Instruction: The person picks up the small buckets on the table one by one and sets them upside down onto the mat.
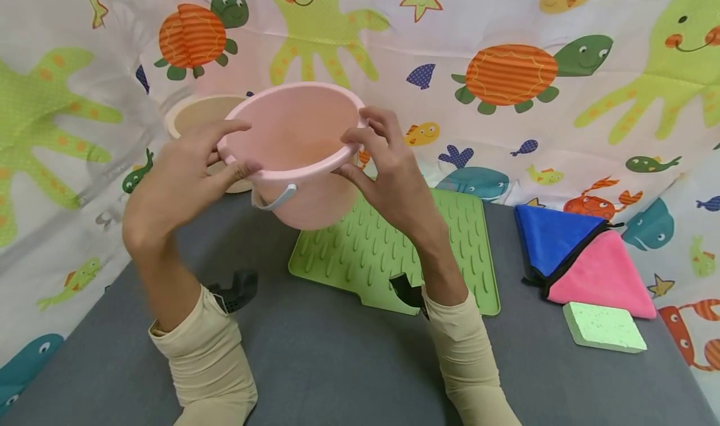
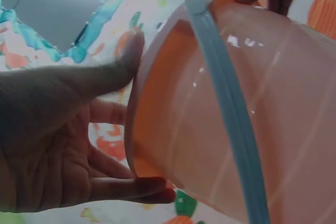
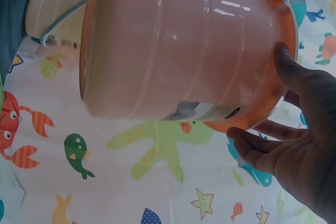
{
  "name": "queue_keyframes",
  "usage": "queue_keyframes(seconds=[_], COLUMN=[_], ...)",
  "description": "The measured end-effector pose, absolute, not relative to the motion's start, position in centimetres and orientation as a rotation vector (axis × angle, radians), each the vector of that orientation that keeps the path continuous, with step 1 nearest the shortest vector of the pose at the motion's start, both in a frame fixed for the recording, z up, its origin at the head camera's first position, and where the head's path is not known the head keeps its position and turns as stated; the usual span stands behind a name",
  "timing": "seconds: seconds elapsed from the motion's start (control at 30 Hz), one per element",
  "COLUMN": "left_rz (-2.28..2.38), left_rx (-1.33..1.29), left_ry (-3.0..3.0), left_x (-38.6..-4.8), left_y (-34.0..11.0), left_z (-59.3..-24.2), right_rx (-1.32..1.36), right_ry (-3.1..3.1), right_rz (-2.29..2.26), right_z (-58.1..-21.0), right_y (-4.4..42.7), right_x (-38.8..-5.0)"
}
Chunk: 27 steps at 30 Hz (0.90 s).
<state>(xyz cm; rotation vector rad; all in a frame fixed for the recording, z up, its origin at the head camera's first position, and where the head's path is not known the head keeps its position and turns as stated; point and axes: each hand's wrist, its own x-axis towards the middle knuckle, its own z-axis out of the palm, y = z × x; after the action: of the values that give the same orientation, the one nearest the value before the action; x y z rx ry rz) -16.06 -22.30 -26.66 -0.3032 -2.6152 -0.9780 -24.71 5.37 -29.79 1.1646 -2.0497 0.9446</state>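
A pink bucket (image 1: 320, 198) is held up off the table by its rim, its mouth tilted toward the head camera. My left hand (image 1: 180, 176) grips the rim on the left side, thumb and fingers around the edge. On the right side my right hand (image 1: 394, 176) pinches the rim the same way. The pale handle (image 2: 228, 98) hangs along the bucket's outer wall in the left wrist view. A label (image 3: 202, 111) shows on the bucket's side in the right wrist view.
A beige bucket (image 1: 188, 117) stands behind at the left. Below the pink bucket lies a green ridged mat (image 1: 388, 270). To the right are a blue and pink zipped cloth item (image 1: 568, 238) and a pale green sponge (image 1: 604, 327). A patterned curtain (image 1: 360, 51) hangs behind.
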Motion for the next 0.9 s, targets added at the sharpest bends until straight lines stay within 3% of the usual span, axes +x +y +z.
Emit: queue_keyframes(seconds=[0.43, 0.9], left_rz=[-1.037, -1.849], left_rx=[-0.603, -0.427], left_ry=[-2.335, -2.024], left_x=[-19.7, -21.7], left_y=[-19.6, -16.2], left_z=[-27.7, -27.9], right_rx=[1.008, 0.834], right_ry=[-1.946, -1.894], right_rz=[0.958, 1.125], right_z=[-28.3, -27.6], right_y=[8.7, 11.3], right_x=[-24.6, -24.0])
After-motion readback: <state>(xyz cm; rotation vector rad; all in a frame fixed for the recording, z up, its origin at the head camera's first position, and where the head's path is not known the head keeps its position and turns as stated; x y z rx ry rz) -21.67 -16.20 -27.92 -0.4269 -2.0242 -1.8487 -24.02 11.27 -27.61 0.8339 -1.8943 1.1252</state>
